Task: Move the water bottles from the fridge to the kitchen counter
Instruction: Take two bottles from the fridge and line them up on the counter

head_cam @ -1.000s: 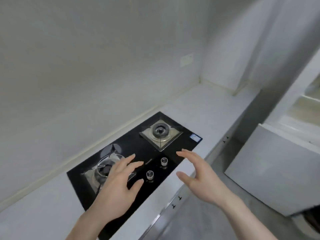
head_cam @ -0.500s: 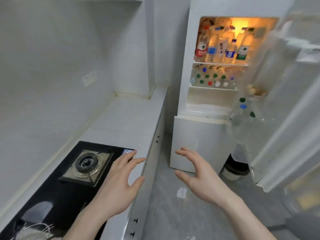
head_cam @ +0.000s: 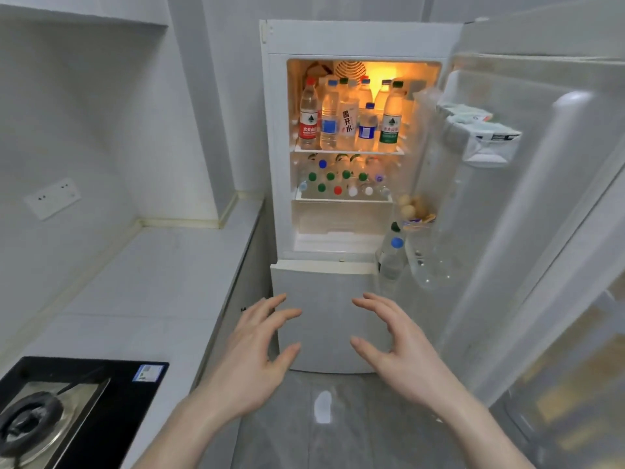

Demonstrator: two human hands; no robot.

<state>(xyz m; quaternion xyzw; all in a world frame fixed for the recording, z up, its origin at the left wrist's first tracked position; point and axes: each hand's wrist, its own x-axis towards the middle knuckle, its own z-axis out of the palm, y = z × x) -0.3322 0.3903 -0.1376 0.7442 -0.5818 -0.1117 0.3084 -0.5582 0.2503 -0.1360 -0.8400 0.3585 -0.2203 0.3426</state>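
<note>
Far left, the black hob sits in the pale worktop, which runs up to the fridge. The left hand hovers in front of the fridge's lower door, grip spread and holding nothing. Up in the lit compartment the water bottles stand upright on the top shelf, more lying caps-out on the shelf below. The right hand mirrors the left, fingers apart. Far right, the fridge door hangs open, a bottle or two in its lower rack.

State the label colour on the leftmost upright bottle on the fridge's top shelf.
Red, on the clear plastic water bottle, seen in the head view.
</note>
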